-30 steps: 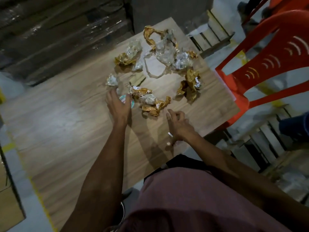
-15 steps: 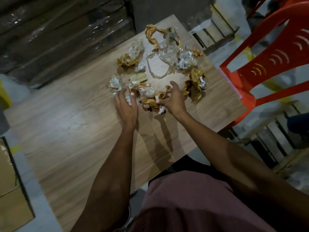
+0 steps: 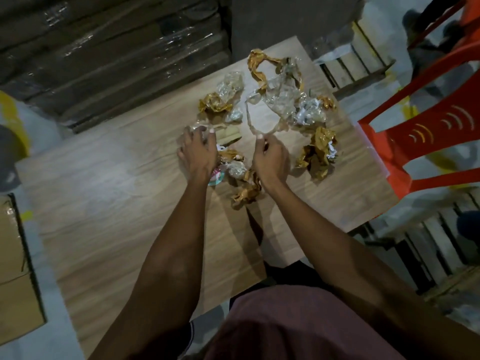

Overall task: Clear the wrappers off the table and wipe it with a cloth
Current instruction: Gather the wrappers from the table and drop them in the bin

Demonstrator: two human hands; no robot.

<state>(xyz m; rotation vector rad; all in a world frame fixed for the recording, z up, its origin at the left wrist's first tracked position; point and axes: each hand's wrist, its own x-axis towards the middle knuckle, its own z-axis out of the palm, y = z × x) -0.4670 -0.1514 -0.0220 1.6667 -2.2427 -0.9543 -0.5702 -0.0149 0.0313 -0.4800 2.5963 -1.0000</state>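
Several crumpled gold and clear wrappers lie scattered on the far right part of the wooden table (image 3: 109, 203). My left hand (image 3: 198, 153) reaches over a small clear wrapper (image 3: 197, 128), its fingers curled on it. My right hand (image 3: 271, 159) pinches the near end of a long clear plastic wrapper (image 3: 278, 100) between fingertips. Between and below my hands lie a gold wrapper (image 3: 246, 193), a silvery one (image 3: 236, 169) and a round pink and teal sticker (image 3: 217, 176). A larger gold wrapper (image 3: 318, 152) sits right of my right hand. No cloth is in view.
A red plastic chair (image 3: 426, 131) stands close to the table's right edge. Plastic-wrapped stacked boxes (image 3: 104, 61) line the far side. A cardboard box (image 3: 15, 268) sits on the floor at left. Wooden pallets (image 3: 452, 253) lie at right.
Both hands have moved farther across the table: the left from the sticker up to the small clear wrapper, the right from the gold wrapper to the long clear plastic.
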